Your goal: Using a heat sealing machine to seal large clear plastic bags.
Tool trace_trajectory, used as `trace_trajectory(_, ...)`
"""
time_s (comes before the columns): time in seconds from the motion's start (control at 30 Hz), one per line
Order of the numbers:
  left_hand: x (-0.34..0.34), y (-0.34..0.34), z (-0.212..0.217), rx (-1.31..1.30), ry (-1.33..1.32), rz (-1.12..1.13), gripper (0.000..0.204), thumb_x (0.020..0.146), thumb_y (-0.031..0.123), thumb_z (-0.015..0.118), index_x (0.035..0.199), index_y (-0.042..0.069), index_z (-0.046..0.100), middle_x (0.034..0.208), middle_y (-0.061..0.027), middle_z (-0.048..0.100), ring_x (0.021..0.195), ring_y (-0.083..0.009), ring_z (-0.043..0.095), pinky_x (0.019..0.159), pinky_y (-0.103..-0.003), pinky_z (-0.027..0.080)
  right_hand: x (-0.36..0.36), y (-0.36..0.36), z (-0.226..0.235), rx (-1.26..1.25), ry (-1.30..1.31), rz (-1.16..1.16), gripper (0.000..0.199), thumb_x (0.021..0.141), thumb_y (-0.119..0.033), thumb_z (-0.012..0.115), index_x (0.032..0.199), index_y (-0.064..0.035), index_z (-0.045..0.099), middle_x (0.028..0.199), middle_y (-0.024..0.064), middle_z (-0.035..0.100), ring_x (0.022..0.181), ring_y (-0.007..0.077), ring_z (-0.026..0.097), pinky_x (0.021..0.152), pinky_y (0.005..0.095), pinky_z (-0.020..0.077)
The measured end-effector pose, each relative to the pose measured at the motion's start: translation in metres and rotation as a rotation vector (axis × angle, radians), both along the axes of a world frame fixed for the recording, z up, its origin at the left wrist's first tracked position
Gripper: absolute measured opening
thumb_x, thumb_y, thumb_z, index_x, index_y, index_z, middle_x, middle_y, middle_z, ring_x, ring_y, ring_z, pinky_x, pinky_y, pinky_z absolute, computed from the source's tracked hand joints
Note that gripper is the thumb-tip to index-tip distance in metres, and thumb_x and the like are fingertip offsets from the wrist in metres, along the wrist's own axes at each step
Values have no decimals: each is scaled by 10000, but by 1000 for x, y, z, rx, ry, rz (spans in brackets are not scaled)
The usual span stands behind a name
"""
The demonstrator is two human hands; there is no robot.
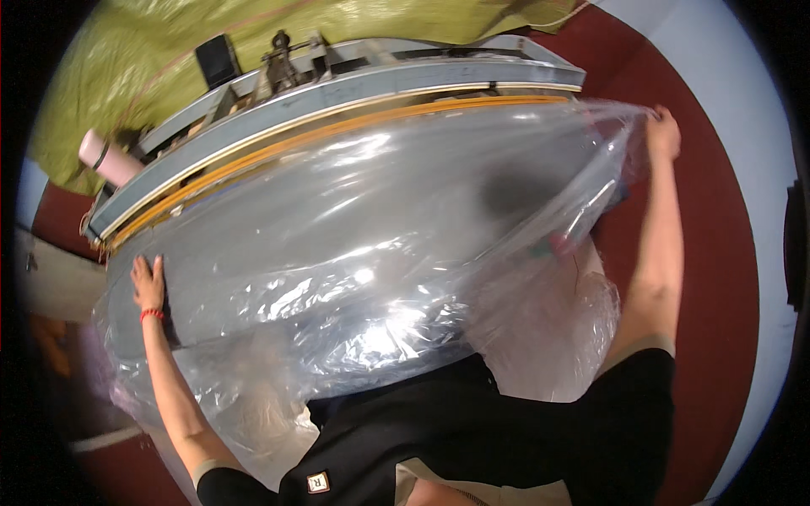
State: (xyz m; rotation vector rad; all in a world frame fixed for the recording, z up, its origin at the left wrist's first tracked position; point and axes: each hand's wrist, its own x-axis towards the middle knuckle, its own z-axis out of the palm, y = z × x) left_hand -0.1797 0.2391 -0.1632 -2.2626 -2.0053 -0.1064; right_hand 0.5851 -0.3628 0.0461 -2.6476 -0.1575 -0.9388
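Note:
A wide sheet of clear plastic film (337,278) spreads over a grey work surface (405,177) in front of me and hangs off its near side in shiny folds. At the left end, my left hand (148,284) lies on the film with its fingers spread; a red bracelet (152,314) circles that wrist. Far out to the right, my right hand (663,133) is closed on a gathered corner of the same film. The film is pulled taut and lifted there, clear of the surface's right end.
Behind the surface runs a grey metal frame (354,88) with an orange strip (337,133) along it and metal fittings on top. A pink bottle (110,158) and a black box-like object (218,61) stand near it. Yellow-green woven sheeting (152,63) covers the back; the floor (709,278) is dark red.

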Motion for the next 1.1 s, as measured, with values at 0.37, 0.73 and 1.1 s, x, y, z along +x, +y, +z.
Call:
trace_trajectory(0.37,-172,81,-19,15,-74,-75,628,929,500,325,1398,84,274,1460,-119,237,1344,-291,215,1094,-377,176,-65,43,-156,-246,247,305,555,878,-463,461,1287,-88,459,1354,115,407,1274,265,338,1027,450,250)
trace_trajectory(0.73,-102,28,-14,-45,-212,-301,629,921,396,452,1356,-29,292,1429,-210,258,1332,-319,238,1078,-386,199,-58,32,-165,-245,407,329,742,818,-618,448,1380,-147,337,1456,129,235,1353,304,167,1051,539,157)
trace_trajectory(1.1,-190,119,-2,-35,39,72,712,879,535,430,1363,23,328,1411,-224,286,1314,-343,260,1057,-421,250,-95,58,-142,-451,380,321,653,859,-553,426,1379,-169,335,1454,96,253,1350,272,193,1042,534,201)
